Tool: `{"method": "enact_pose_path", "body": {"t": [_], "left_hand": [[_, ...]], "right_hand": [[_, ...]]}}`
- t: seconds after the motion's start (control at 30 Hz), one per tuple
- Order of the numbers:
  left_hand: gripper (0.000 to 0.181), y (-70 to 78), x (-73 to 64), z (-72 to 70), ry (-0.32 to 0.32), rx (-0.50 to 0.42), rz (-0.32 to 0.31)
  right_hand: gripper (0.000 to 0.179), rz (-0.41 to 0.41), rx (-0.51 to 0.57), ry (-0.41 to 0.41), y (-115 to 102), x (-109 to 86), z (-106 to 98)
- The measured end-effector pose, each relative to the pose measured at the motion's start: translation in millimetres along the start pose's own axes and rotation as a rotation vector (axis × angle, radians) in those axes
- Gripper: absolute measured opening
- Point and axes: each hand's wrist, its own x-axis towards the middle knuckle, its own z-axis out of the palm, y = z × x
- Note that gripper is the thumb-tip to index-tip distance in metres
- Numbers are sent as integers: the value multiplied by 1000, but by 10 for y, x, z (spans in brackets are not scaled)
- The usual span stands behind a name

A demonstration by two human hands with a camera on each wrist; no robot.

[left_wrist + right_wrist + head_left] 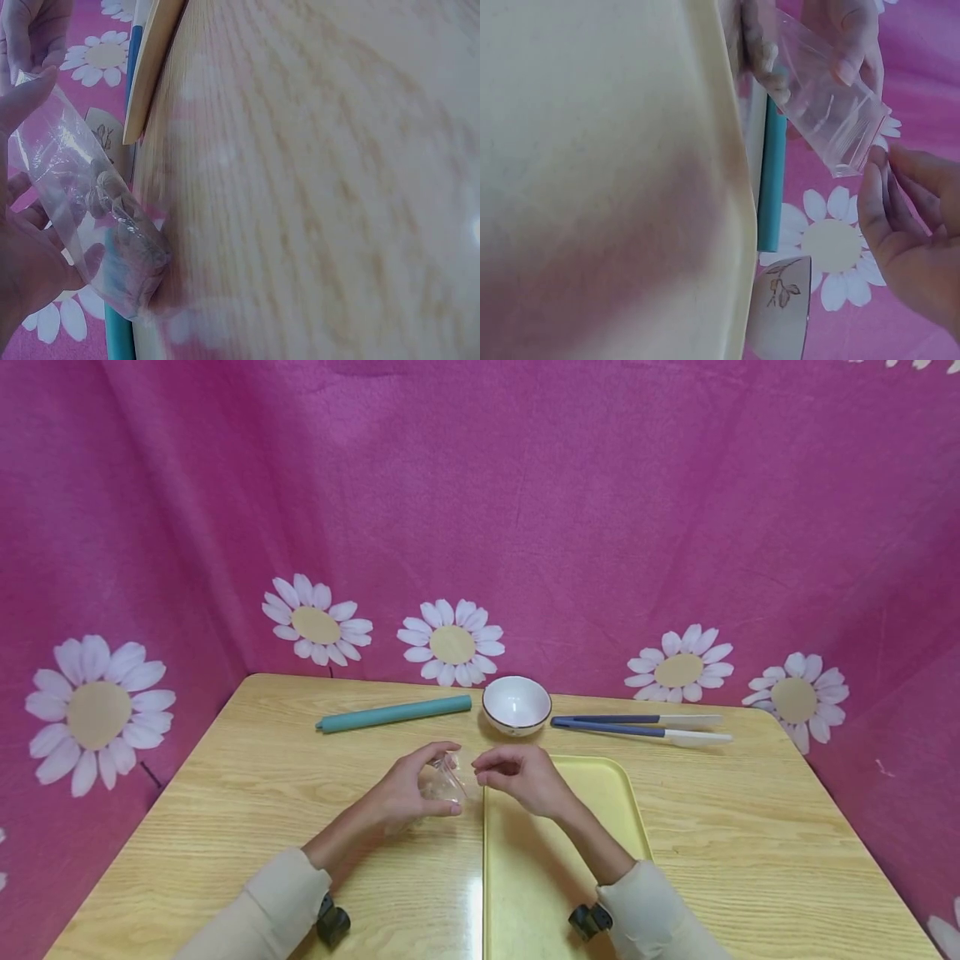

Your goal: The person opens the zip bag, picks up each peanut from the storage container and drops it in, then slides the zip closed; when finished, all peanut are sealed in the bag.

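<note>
A clear plastic bag (446, 781) is held above the table, its mouth towards the right. Pale brown, lumpy pieces (112, 187) lie in its lower end; their exact kind is unclear. My left hand (408, 787) holds the bag from the left, thumb and fingers spread around its sides. At the bag's mouth, my right hand (919, 214) pinches the edge between thumb and fingertips. The right wrist view shows this contact best; from the head, the transparent edge is hard to make out.
A yellow tray (600, 827) lies under my right forearm. Behind the hands are a teal stick-like object (397, 714), a white bowl (517, 703) with a dark rim, and blue-and-white tongs (641, 727). A pink flowered cloth (525, 527) hangs beyond the wooden table (750, 827).
</note>
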Motion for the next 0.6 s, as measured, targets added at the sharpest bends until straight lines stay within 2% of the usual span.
{"method": "enact_pose_path", "body": {"t": [0.1, 0.3, 0.43, 0.6], "left_hand": [[81, 3, 0, -6, 1, -9, 16], [86, 4, 6, -13, 11, 17, 46], [90, 13, 1, -14, 34, 58, 75], [92, 47, -44, -44, 39, 81, 102]], "right_hand": [[19, 12, -21, -1, -32, -26, -3], [22, 53, -26, -93, -89, -55, 65], [19, 42, -21, -137, -121, -56, 128], [12, 23, -75, -115, -144, -57, 157]]}}
